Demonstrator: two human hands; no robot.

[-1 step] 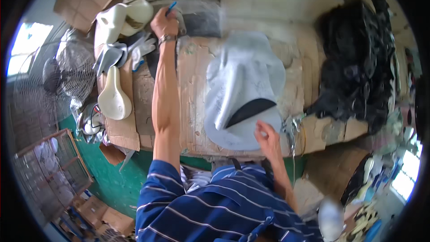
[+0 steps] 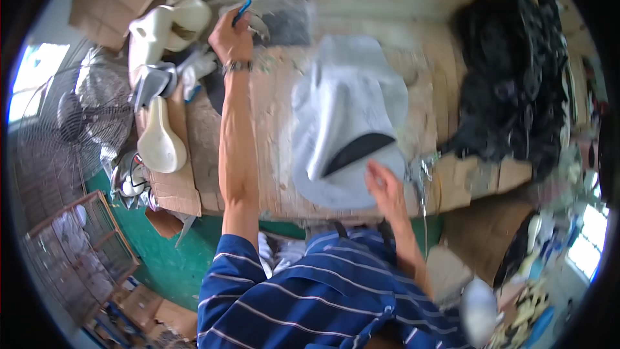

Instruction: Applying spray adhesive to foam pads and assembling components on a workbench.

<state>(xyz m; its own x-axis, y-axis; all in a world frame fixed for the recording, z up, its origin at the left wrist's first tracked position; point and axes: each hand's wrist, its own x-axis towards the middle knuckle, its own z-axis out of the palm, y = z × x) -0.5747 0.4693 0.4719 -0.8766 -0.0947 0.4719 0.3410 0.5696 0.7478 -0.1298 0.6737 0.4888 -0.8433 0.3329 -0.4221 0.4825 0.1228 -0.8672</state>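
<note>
At the far left of the bench my left hand [image 2: 231, 40] is closed around a slim blue pen-like tool [image 2: 241, 13], whose tip cannot be made out. Beside that hand lies a crumpled greyish thing [image 2: 258, 28]. My right hand [image 2: 386, 189] is near the front edge, over the lower right of a light grey sheet of material [image 2: 345, 100], its fingers loosely curled with nothing visible between them. The sheet has raised folds and a rounded outline. A black half-moon piece [image 2: 359, 151] shows on its lower part, just beyond my right hand.
Cream saddle-shaped forms [image 2: 161, 145] and a grey one [image 2: 157, 83] line the left side, with a pale glove [image 2: 194, 72] nearby. A heap of black material [image 2: 504, 84] covers the right. Cardboard [image 2: 278, 136] lies on the bench. A fan [image 2: 74, 116] stands at left.
The whole view has shifted slightly. My left hand has turned a little with the blue tool in it, and my right hand has barely moved.
</note>
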